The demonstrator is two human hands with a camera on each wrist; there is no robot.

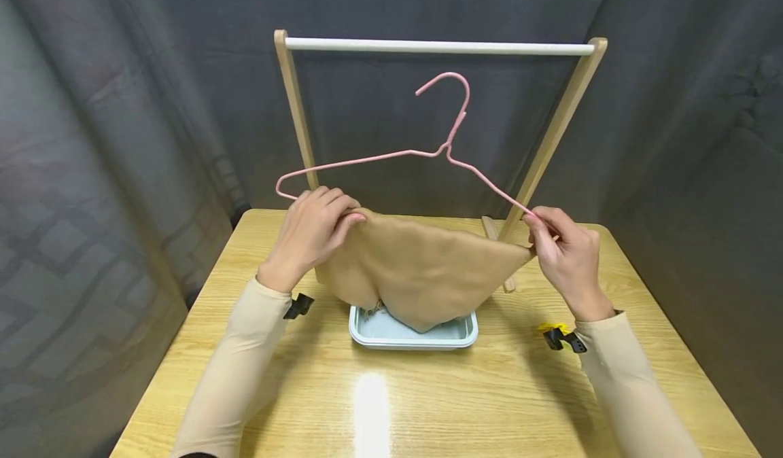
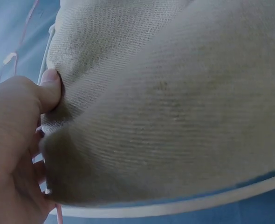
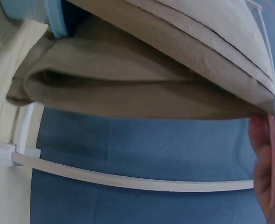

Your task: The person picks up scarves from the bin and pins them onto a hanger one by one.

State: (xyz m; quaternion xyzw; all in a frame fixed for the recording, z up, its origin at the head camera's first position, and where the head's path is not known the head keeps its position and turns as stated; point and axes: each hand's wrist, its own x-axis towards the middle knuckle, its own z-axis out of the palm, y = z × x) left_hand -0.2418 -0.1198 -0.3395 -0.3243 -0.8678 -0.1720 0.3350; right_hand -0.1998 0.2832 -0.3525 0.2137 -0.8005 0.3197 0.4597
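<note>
A tan ribbed cloth (image 1: 428, 268) is stretched between both hands, its lower part dipping into a pale blue tray (image 1: 414, 342). My left hand (image 1: 318, 230) pinches its upper left edge, thumb in front, as the left wrist view also shows. With thumb and fingers, my right hand (image 1: 565, 254) grips the cloth's right corner together with the lower right arm of a pink wire hanger (image 1: 367, 160). The hanger stands upright behind the cloth, hook up and apart from the rail. Its lower bar is hidden. Folded layers of the cloth (image 3: 128, 93) show in the right wrist view.
A rack with a white rail (image 1: 440, 47) and wooden legs (image 1: 557, 132) stands at the back of the wooden table (image 1: 306, 390). Grey curtains (image 1: 92, 172) surround the table. Something yellow (image 1: 552, 327) shows beside the right wrist.
</note>
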